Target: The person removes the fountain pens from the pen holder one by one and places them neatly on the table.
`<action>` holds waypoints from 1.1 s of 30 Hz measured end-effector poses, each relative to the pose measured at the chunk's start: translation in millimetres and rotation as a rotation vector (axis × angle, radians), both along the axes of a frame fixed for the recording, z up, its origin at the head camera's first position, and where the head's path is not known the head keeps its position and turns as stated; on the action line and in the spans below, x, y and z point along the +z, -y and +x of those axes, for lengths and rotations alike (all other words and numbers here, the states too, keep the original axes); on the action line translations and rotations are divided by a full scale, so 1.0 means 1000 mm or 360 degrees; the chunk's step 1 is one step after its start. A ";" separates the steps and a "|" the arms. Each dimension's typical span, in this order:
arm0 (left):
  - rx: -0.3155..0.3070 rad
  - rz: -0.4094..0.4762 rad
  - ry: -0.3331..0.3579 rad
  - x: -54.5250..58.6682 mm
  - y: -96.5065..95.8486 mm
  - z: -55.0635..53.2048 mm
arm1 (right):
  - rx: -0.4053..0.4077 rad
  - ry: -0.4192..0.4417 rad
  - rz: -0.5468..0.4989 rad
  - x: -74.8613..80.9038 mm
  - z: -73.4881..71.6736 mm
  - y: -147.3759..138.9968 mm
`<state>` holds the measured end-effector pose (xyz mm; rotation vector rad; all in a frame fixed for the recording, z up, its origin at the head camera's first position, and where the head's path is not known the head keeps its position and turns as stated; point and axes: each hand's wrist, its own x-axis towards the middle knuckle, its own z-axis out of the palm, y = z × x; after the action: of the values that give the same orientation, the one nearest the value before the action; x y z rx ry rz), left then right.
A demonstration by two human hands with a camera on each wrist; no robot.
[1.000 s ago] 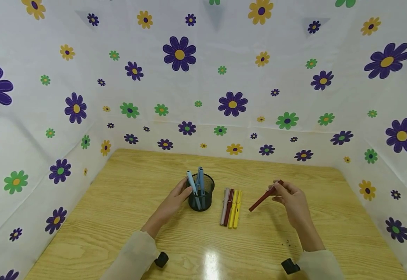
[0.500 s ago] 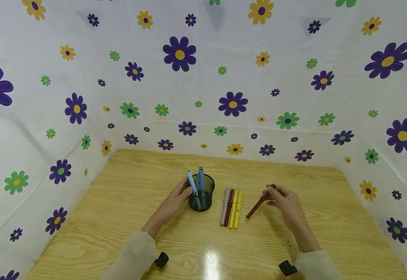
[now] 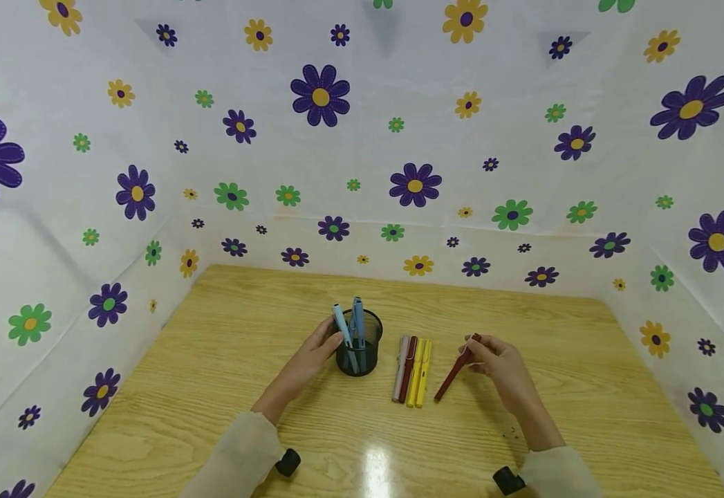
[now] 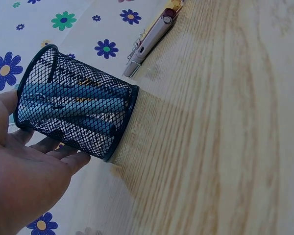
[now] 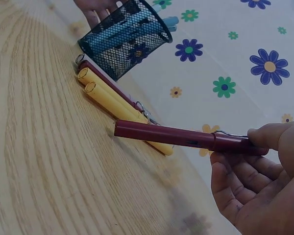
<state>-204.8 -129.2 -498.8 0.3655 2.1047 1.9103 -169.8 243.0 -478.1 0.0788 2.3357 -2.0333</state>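
My left hand [image 3: 308, 361] holds the black mesh pen holder [image 3: 369, 354] by its left side, thumb at the front and fingers around the back. Inside it stand a light blue pen [image 3: 340, 319] and darker blue pens [image 3: 359, 317]. My right hand [image 3: 503, 365] pinches a dark red pen [image 3: 451, 377] near its clip end between thumb and fingers. That pen slants down to the left, its lower end close to the table. Between holder and right hand lie a grey pen [image 3: 400, 373], another dark red pen [image 3: 408, 375] and two yellow pens [image 3: 422, 377], side by side.
The wooden table [image 3: 237, 311] is bordered at the back and both sides by a white flower-print cloth [image 3: 368, 83]. Small dark specks [image 3: 511, 434] mark the table by the right wrist. A black wrist camera [image 3: 509, 479] sits at the right sleeve, another at the left.
The right hand has moved left and a little nearer to me with the dark red pen, bringing it close to the row and tilting it more steeply. The left hand and pen holder stay put.
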 end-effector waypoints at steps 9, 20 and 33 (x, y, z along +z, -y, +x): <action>-0.0013 0.0024 0.0003 0.000 -0.001 -0.001 | 0.0038 0.0042 0.0027 -0.001 -0.001 0.001; -0.0012 0.0026 -0.0003 -0.001 -0.001 -0.003 | 0.0091 0.0095 0.0061 -0.003 -0.002 0.006; -0.0025 0.0036 -0.0005 -0.002 0.000 -0.002 | 0.0060 0.0149 0.0089 -0.005 -0.008 0.015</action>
<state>-207.0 -129.4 -500.8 0.3884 2.0777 1.9273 -178.0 228.1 -482.8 0.1274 2.3195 -1.9044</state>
